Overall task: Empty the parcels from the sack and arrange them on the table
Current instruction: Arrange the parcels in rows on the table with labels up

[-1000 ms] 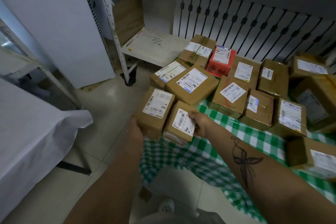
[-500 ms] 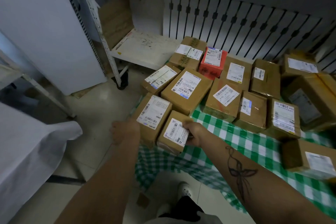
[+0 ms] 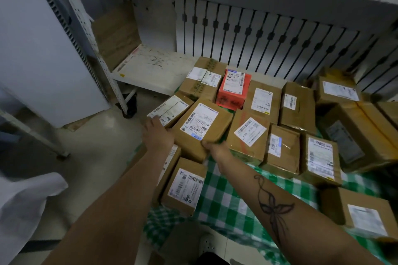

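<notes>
Many brown cardboard parcels with white labels lie close together on a table with a green checked cloth (image 3: 226, 198). My right hand (image 3: 212, 149) pinches the near corner of a large brown parcel (image 3: 200, 127) at the table's left end. My left hand (image 3: 158, 133) presses against that parcel's left edge, its fingertips reaching a flat parcel (image 3: 170, 109) behind. A small brown parcel (image 3: 185, 186) lies at the near left corner, beside another parcel (image 3: 170, 168) half hidden under my left forearm. A red parcel (image 3: 233, 88) sits further back. No sack is in view.
A white shelf rack (image 3: 150, 69) stands on the floor behind the table's left end. A white radiator (image 3: 258, 36) lines the back wall. A white cloth (image 3: 23, 202) hangs at the near left. A lone parcel (image 3: 364, 215) lies at the near right.
Both hands have left the small parcels at the near left corner and moved back to the large brown parcel. The small parcel now lies free on the cloth.
</notes>
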Tool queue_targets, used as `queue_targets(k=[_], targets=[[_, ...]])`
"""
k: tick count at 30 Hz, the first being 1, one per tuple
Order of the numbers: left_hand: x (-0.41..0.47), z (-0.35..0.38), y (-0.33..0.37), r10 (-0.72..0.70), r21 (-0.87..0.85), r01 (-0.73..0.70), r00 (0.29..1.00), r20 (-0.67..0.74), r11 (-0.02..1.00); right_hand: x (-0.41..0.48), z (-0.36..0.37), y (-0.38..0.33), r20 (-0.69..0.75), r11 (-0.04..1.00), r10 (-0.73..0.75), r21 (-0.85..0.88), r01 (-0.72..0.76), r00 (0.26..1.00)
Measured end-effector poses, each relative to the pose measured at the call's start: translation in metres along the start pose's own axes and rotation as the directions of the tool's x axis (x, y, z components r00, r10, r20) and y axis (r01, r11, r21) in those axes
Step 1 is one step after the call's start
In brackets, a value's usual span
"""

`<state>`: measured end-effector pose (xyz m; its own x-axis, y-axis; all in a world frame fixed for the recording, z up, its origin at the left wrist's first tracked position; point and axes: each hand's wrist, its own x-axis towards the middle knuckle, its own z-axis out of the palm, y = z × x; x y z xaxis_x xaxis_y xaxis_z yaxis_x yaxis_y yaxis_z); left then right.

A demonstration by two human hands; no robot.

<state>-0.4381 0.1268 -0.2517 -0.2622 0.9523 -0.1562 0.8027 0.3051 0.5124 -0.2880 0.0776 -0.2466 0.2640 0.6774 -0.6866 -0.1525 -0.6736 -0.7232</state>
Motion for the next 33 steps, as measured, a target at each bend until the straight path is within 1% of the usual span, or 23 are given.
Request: queue_targets(k=[2,4,10,13,15,17,21,23,25,26,27,28,29,30,31,33], targets=[[0.009,0.001,0.002,-0.037,0.034,0.037,0.999,0.017,0.999,0.005,-0.001,-0.003,-0.001,1.0,-0.016,0.005,0.016,1.0],[0.018,0.001,0.003,-0.082,0.011,0.082,0.996,0.031,0.997,0.009,-0.001,-0.004,-0.008,0.999,-0.04,-0.01,0.04,0.999],[0.032,0.002,0.007,-0.156,-0.028,0.159,0.984,0.084,0.987,0.014,0.004,-0.011,-0.043,0.984,-0.106,-0.145,0.099,0.993],[0.031,0.003,0.01,-0.162,0.013,0.162,0.982,0.096,0.987,0.013,0.002,-0.02,-0.108,0.948,-0.165,-0.29,0.128,0.98],[0.029,0.003,0.009,-0.162,0.067,0.156,0.983,0.088,0.985,0.011,-0.003,-0.024,-0.155,0.923,-0.167,-0.371,0.099,0.974],[0.028,0.003,0.007,-0.157,0.086,0.149,0.983,0.098,0.985,0.012,-0.007,-0.026,-0.186,0.916,-0.173,-0.392,0.088,0.967],[0.021,0.007,0.003,-0.142,0.02,0.141,0.982,0.127,0.99,0.006,0.0,-0.023,-0.24,0.925,-0.207,-0.363,0.109,0.949],[0.013,0.008,0.001,-0.133,0.007,0.133,0.985,0.112,0.991,0.0,0.005,-0.022,-0.304,0.947,-0.155,-0.316,0.054,0.94],[0.004,0.008,-0.002,-0.125,0.041,0.121,0.988,0.094,0.992,-0.008,0.013,-0.021,-0.338,0.966,-0.046,-0.254,-0.044,0.94],[-0.001,0.006,-0.004,-0.123,0.064,0.118,0.989,0.087,0.991,-0.012,0.017,-0.018,-0.327,0.978,0.035,-0.184,-0.1,0.944],[-0.005,0.005,-0.006,-0.129,0.081,0.123,0.988,0.086,0.989,-0.017,0.019,-0.018,-0.275,0.984,0.12,-0.093,-0.15,0.954],[-0.008,0.004,-0.007,-0.139,0.088,0.131,0.986,0.09,0.987,-0.02,0.02,-0.018,-0.212,0.982,0.182,-0.01,-0.188,0.96],[-0.012,0.003,-0.009,-0.148,0.089,0.14,0.984,0.097,0.986,-0.024,0.021,-0.016,-0.169,0.977,0.212,0.037,-0.208,0.963],[-0.018,0.001,-0.012,-0.155,0.087,0.147,0.982,0.105,0.985,-0.03,0.02,-0.013,-0.133,0.976,0.217,0.035,-0.215,0.967],[-0.023,0.0,-0.015,-0.161,0.087,0.152,0.981,0.112,0.985,-0.034,0.018,-0.011,-0.094,0.973,0.228,-0.017,-0.23,0.969],[-0.034,-0.002,-0.02,-0.167,0.088,0.157,0.979,0.118,0.984,-0.049,0.016,-0.007,-0.023,0.932,0.308,-0.192,-0.306,0.951]])
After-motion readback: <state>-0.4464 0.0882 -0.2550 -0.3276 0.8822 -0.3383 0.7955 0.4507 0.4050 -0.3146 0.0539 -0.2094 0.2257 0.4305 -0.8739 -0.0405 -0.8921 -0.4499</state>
